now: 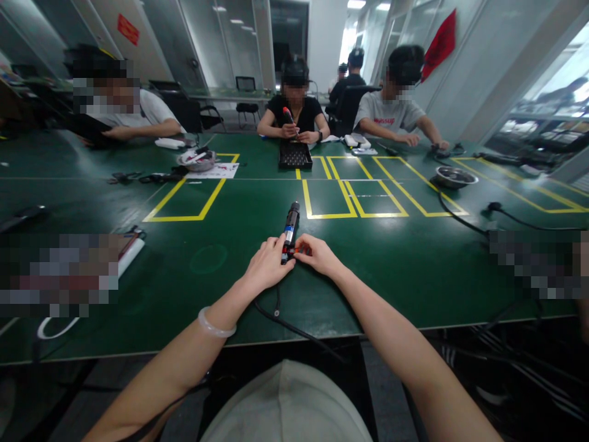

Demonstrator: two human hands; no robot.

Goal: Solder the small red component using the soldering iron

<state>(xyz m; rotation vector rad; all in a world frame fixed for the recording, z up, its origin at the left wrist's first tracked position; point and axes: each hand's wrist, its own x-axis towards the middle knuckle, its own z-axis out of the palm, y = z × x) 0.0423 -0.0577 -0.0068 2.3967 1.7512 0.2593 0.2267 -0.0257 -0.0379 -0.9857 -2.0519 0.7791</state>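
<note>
A black cylindrical tool (291,222) with a silver and blue band lies on the green table, its narrow end pointing away from me. My left hand (269,261) is closed around the near part of the tool from the left, and the fingers cover some of it. From the right, my right hand (317,253) pinches a small orange-red piece (301,250) against the tool's side; what kind of piece it is, I cannot make out. A black cord (294,328) runs from under my left hand toward the table's front edge.
Yellow tape outlines (331,216) mark the green table (221,245). A metal bowl (455,177) and cables lie at the right. Across the table, one person works over a black tray (295,164); others sit on both sides. A bowl-like container (197,161) stands at the left.
</note>
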